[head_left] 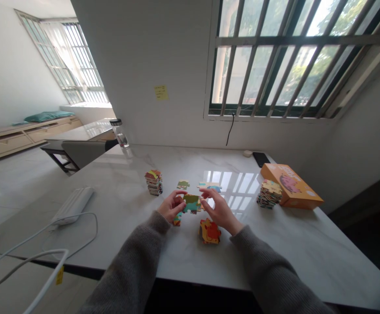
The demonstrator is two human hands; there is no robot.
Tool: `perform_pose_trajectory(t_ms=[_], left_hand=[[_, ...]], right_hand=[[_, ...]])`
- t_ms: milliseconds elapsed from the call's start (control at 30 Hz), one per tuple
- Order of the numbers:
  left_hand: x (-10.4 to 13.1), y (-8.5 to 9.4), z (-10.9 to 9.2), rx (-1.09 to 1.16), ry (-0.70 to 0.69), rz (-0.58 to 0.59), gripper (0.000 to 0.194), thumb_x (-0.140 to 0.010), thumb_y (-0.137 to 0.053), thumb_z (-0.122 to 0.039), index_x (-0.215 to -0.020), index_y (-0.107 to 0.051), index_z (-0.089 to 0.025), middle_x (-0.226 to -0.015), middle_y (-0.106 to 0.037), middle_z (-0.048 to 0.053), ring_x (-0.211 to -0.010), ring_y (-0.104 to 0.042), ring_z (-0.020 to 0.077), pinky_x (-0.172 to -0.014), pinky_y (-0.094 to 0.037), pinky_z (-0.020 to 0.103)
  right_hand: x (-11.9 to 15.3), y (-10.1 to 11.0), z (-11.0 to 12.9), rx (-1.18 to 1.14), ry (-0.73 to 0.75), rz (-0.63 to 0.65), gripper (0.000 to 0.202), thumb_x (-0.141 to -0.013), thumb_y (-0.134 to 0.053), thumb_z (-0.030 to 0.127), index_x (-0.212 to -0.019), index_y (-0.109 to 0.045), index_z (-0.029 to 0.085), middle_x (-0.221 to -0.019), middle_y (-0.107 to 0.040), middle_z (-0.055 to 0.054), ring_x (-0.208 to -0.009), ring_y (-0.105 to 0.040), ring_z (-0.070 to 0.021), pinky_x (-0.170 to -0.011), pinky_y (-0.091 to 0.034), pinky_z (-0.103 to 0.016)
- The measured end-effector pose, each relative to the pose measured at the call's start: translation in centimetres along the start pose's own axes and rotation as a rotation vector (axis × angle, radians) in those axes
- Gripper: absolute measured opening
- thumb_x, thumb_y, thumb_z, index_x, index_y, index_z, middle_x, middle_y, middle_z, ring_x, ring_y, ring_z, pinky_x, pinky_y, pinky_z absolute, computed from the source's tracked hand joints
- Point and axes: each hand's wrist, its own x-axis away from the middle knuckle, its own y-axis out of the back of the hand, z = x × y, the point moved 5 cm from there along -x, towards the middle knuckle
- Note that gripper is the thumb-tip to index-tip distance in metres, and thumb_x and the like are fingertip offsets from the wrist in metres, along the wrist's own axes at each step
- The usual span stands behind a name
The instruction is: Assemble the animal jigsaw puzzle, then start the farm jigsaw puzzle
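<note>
My left hand [172,206] pinches a green and teal puzzle piece [191,203] between thumb and fingers, just above the table. Close to the piece's right edge is my right hand [218,206], its thumb and fingers apart; whether the thumb tip touches the piece is hard to tell. Beyond the hands lie a green puzzle piece [183,184] and a pale blue and white piece group [209,186]. Another colourful piece [177,219] is partly hidden below my left hand. A low stack of red and orange pieces [210,231] sits nearer to me.
A tall stack of puzzle pieces [154,182] stands left, another stack [269,193] right, against an orange box [293,185]. A phone [261,159] lies at the back right, a bottle [120,133] at the back left. A white power strip [74,205] with cables is at the left.
</note>
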Motion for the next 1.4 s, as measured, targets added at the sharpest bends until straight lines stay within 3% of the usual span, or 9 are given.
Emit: perform_pose_trajectory(t_ms=[167,367,500,667,900,1000,1067,1200,1400], left_hand=[[0.1,-1.1,-0.9,-0.070,-0.078,0.004,0.058,-0.083,-0.072,-0.049,-0.127,-0.055,-0.015,-0.069,-0.056,-0.003,-0.062,-0.055,0.0118,-0.062,-0.045,0.027],[0.1,-1.8,-0.5,-0.092,-0.103,0.012,0.056,-0.084,-0.071,-0.047,-0.127,-0.058,-0.013,-0.069,-0.057,-0.002,-0.062,-0.055,0.0118,-0.062,-0.045,0.026],[0.1,-1.8,-0.3,-0.139,-0.090,0.016,0.058,-0.086,-0.069,-0.048,-0.131,-0.059,-0.013,-0.070,-0.057,-0.001,-0.062,-0.053,0.0115,-0.061,-0.043,0.025],[0.0,-0.9,-1.0,-0.089,-0.169,-0.182,0.057,-0.085,-0.070,-0.048,-0.130,-0.057,-0.014,-0.070,-0.056,-0.003,-0.063,-0.052,0.0111,-0.062,-0.043,0.024],[-0.3,-1.3,-0.6,0.046,-0.142,-0.169,0.066,-0.079,-0.078,-0.045,-0.130,-0.047,-0.018,-0.073,-0.060,-0.003,-0.065,-0.060,0.0119,-0.066,-0.050,0.025],[-0.4,-0.3,-0.4,0.018,-0.158,-0.285,0.055,-0.080,-0.076,-0.048,-0.119,-0.054,-0.016,-0.072,-0.061,-0.002,-0.064,-0.060,0.0116,-0.062,-0.049,0.023],[-0.5,0.2,-0.3,-0.004,-0.146,-0.324,0.048,-0.078,-0.076,-0.051,-0.106,-0.060,-0.016,-0.078,-0.066,0.001,-0.070,-0.064,0.0138,-0.065,-0.051,0.025],[-0.5,0.2,0.0,-0.030,-0.097,-0.270,0.047,-0.076,-0.076,-0.055,-0.097,-0.066,-0.014,-0.085,-0.072,0.006,-0.077,-0.067,0.0178,-0.070,-0.055,0.029],[-0.4,-0.1,0.3,-0.098,-0.055,-0.183,0.045,-0.081,-0.071,-0.053,-0.104,-0.067,-0.014,-0.084,-0.072,0.006,-0.076,-0.068,0.0180,-0.070,-0.055,0.030]], right_hand=[[-0.3,-1.0,-1.4,-0.153,-0.160,0.084,0.025,-0.093,-0.051,0.028,-0.111,-0.067,0.021,-0.076,-0.062,0.000,-0.070,-0.059,-0.0155,-0.067,-0.052,-0.030],[-0.3,-0.7,-1.7,-0.375,-0.240,0.012,0.031,-0.095,-0.048,0.037,-0.116,-0.065,0.021,-0.077,-0.060,0.000,-0.070,-0.060,-0.0159,-0.066,-0.052,-0.031],[-0.2,-0.8,-1.1,-0.370,-0.207,0.022,0.035,-0.096,-0.048,0.038,-0.122,-0.061,0.020,-0.075,-0.055,0.001,-0.067,-0.055,-0.0146,-0.065,-0.050,-0.030],[0.0,-1.5,0.2,-0.237,-0.107,0.124,0.043,-0.093,-0.054,0.035,-0.134,-0.054,0.022,-0.074,-0.053,0.003,-0.068,-0.051,-0.0137,-0.068,-0.047,-0.029],[0.0,-1.4,-0.8,-0.345,-0.195,0.015,0.026,-0.093,-0.057,0.037,-0.113,-0.054,0.021,-0.068,-0.055,0.004,-0.063,-0.057,-0.0149,-0.062,-0.049,-0.030],[0.2,-1.5,-0.8,-0.271,-0.167,0.059,0.017,-0.090,-0.061,0.035,-0.098,-0.054,0.022,-0.078,-0.064,-0.001,-0.071,-0.063,-0.0171,-0.067,-0.054,-0.033],[0.3,-1.3,-0.1,-0.127,-0.054,0.080,0.018,-0.088,-0.066,0.031,-0.101,-0.057,0.022,-0.098,-0.068,-0.006,-0.089,-0.066,-0.0207,-0.079,-0.055,-0.039],[0.4,-0.8,1.5,0.066,0.178,0.117,0.031,-0.088,-0.068,0.025,-0.117,-0.058,0.026,-0.137,-0.056,-0.010,-0.131,-0.048,-0.0273,-0.109,-0.041,-0.052],[0.5,-1.3,1.6,0.141,0.229,0.167,0.030,-0.087,-0.071,0.027,-0.116,-0.061,0.027,-0.132,-0.057,-0.010,-0.126,-0.053,-0.0273,-0.107,-0.044,-0.052]])
